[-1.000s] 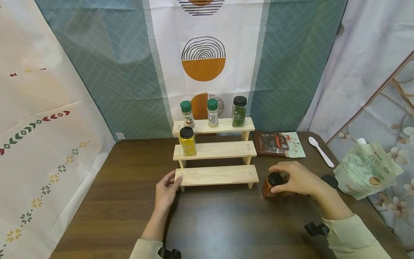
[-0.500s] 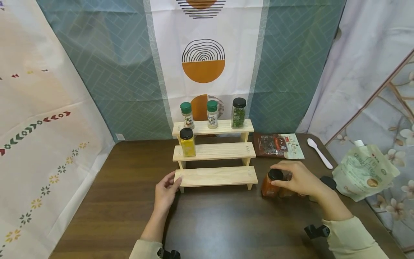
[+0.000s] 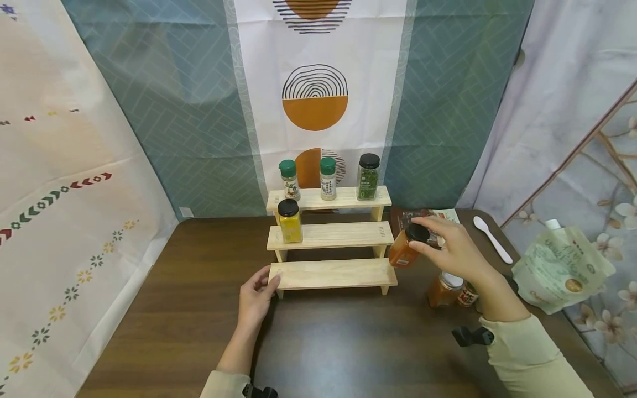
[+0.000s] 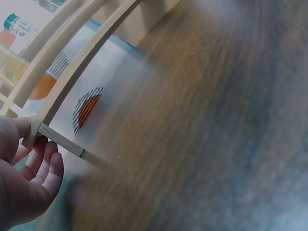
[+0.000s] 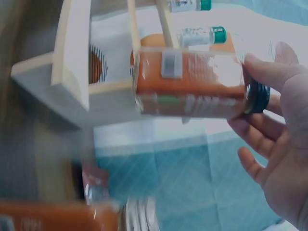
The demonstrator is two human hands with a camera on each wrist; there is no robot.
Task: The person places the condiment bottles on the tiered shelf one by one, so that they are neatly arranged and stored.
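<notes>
My right hand (image 3: 450,246) pinches the black cap of a spice jar (image 3: 403,250) filled with orange-red powder. The jar is off the table, tilted, beside the right end of the wooden three-step rack (image 3: 330,275). In the right wrist view, thumb and fingers close round that cap, and the jar's labelled side (image 5: 192,79) shows. My left hand (image 3: 256,296) grips the left end of the lowest step, thumb on top and fingers underneath, as the left wrist view confirms. A yellow spice jar (image 3: 291,224) stands on the middle step; two green-capped shakers (image 3: 328,179) and a green-herb jar (image 3: 368,178) stand on top.
Right of the rack, a silver-capped orange jar (image 3: 444,290) and a small bottle (image 3: 467,294) stand on the table, partly behind my right forearm. Farther back lie a brown packet (image 3: 405,216) and a white spoon (image 3: 492,240). A pale green pouch (image 3: 562,268) stands at the right edge.
My right hand has lifted the orange-red spice jar off the table and carried it up and left toward the rack, uncovering the silver-capped jar. The left hand stays on the lowest step.
</notes>
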